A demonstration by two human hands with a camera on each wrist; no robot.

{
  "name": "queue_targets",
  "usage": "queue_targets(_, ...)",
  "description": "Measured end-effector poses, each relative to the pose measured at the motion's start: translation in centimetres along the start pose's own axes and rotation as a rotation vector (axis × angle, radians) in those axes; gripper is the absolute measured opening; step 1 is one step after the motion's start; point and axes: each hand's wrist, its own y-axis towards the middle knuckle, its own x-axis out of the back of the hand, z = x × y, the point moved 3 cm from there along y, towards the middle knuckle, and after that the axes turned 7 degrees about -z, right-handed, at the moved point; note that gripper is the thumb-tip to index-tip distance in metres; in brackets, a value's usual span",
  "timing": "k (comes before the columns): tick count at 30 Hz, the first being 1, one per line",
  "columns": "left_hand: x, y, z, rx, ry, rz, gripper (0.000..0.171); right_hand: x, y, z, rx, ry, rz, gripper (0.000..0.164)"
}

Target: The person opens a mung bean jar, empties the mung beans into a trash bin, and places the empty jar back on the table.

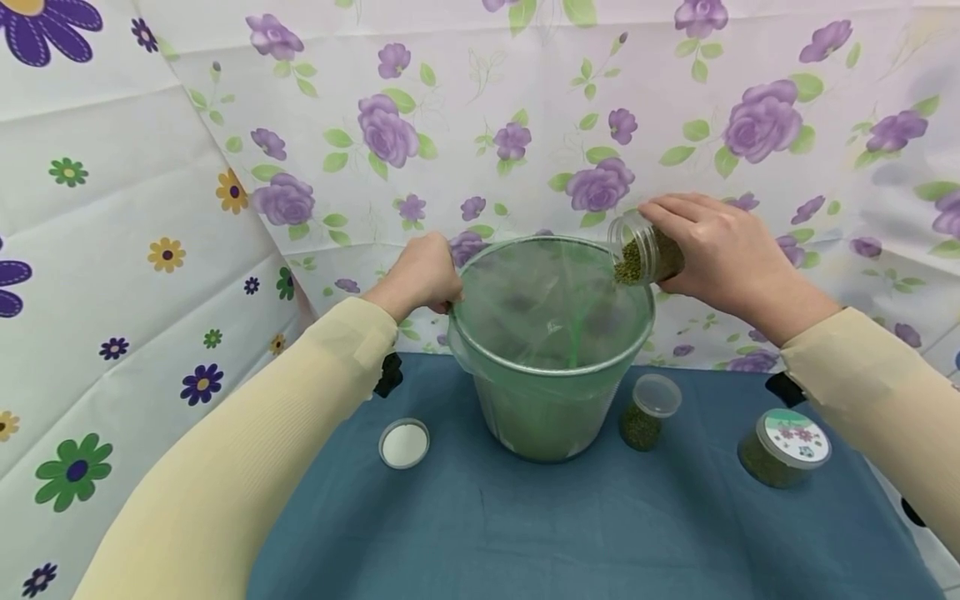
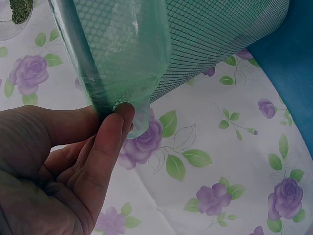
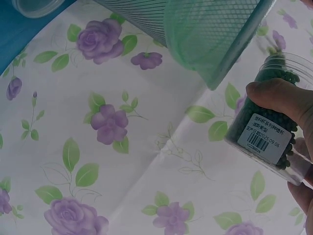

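Gripping a clear, tilted jar (image 1: 663, 253) of green granules (image 1: 628, 267), the right hand (image 1: 723, 250) hangs near a green-lined mesh bin (image 1: 551, 417) the left hand (image 1: 423, 271) pinches.

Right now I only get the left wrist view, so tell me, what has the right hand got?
Observer: The right hand grips a clear jar, tilted with its mouth toward the mesh bin.

Operator: Okay, and is anything stuck on that jar?

Observer: Yes, the right wrist view shows a white label with a barcode on its side.

Operator: Got it. How many other jars stand on the blue cloth?

Observer: Two, going by the head view: a nearer jar just right of the mesh bin, and a patterned-lid jar farther right.
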Motion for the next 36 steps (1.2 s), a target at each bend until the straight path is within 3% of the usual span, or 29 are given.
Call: queue_targets(36, -0.05, 0.07, 0.18, -0.012, 0.0, -0.007, 0.012, 0.02, 0.08, 0.04, 0.021, -0.006, -0.014, 0.098)
